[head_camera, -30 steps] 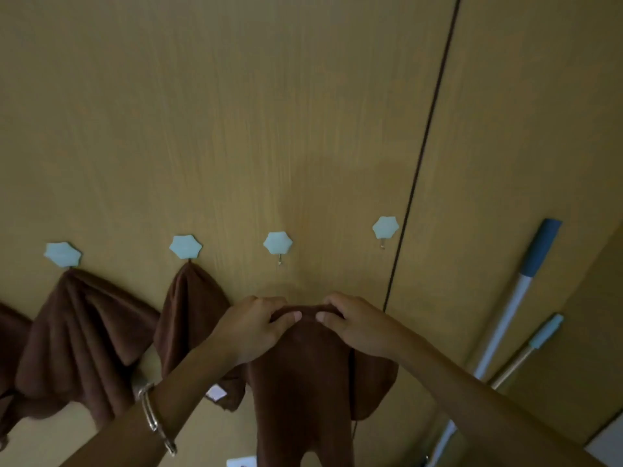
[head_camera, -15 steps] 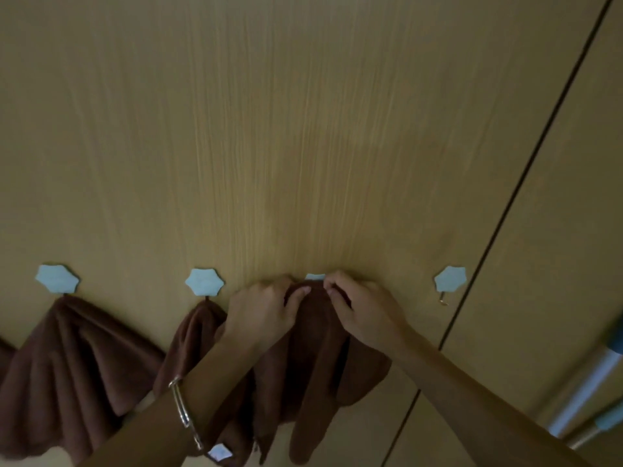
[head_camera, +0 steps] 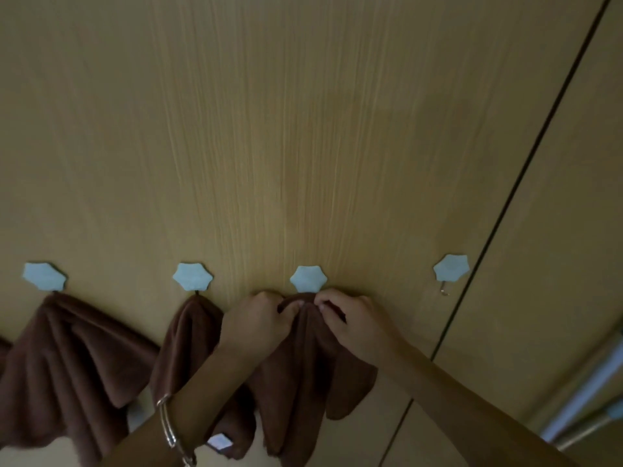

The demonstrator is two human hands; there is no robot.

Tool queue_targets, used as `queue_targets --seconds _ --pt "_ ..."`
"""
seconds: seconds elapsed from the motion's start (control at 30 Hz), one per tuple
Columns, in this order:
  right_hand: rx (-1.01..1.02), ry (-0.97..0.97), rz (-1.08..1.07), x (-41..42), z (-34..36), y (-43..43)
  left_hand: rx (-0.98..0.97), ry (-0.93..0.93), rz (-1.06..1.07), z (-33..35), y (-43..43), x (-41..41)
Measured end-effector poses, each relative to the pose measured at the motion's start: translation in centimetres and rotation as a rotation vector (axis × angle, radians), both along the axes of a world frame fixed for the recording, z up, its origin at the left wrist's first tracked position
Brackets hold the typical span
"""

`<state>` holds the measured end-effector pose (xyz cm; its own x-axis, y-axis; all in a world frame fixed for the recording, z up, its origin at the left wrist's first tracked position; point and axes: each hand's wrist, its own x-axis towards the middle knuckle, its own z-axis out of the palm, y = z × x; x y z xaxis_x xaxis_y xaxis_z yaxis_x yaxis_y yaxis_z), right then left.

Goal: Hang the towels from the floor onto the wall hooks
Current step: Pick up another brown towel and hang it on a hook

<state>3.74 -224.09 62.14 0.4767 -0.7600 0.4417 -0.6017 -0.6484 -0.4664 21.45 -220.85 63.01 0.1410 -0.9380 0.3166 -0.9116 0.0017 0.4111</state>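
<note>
**Item under handling.** The brown towel (head_camera: 303, 362) hangs against the wooden wall panel (head_camera: 303, 129). Its gathered top edge is bunched directly beneath the third hook (head_camera: 308, 279) in a row of four.

**Hands.** The left hand (head_camera: 256, 323) and the right hand (head_camera: 352, 323) both pinch that bunched edge, one on each side. Their fingers are curled in and the fingertips meet closely at the top fold. The hook's metal prong is hidden behind cloth and fingers, so it cannot be told whether the towel is caught on it.

**Assessment.** The step in hand appears to be seating the towel on the prong.
- The fold should be held tight and thick between the two pinches.
- It should be passed over the prong tip and drawn down until the weight bears on the hook.
- One hand should ease off first as a test before both let go.
- A thin or off-centre catch would likely slip.

**Surroundings.** To the left, the first hung towel (head_camera: 67, 358) hangs from the first hook (head_camera: 43, 276). The second hung towel (head_camera: 187, 342) hangs from the second hook (head_camera: 193, 276) and is partly hidden behind the left forearm. To the right, the fourth hook (head_camera: 451, 268) is bare and its prong is visible. A bracelet (head_camera: 167, 421) sits on the left wrist. Pale pole handles (head_camera: 586, 397) lean at the lower right.
</note>
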Motion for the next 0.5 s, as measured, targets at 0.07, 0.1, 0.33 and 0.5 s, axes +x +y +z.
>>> queue_targets --seconds 0.07,0.1,0.33,0.5 --pt "0.056 -0.018 -0.01 0.0 -0.6 0.3 -0.081 -0.056 0.058 0.0 0.5 -0.4" --pt "0.09 -0.041 -0.014 0.0 -0.9 0.4 -0.176 -0.066 0.045 0.0 1.0 -0.6" --pt "0.367 -0.18 -0.01 0.8 -0.6 1.2 -0.354 -0.328 -0.13 -1.4 2.0 -1.8" --pt "0.448 -0.223 0.017 1.0 -0.6 2.1 -0.144 -0.057 -0.04 -0.5 3.6 -4.4"
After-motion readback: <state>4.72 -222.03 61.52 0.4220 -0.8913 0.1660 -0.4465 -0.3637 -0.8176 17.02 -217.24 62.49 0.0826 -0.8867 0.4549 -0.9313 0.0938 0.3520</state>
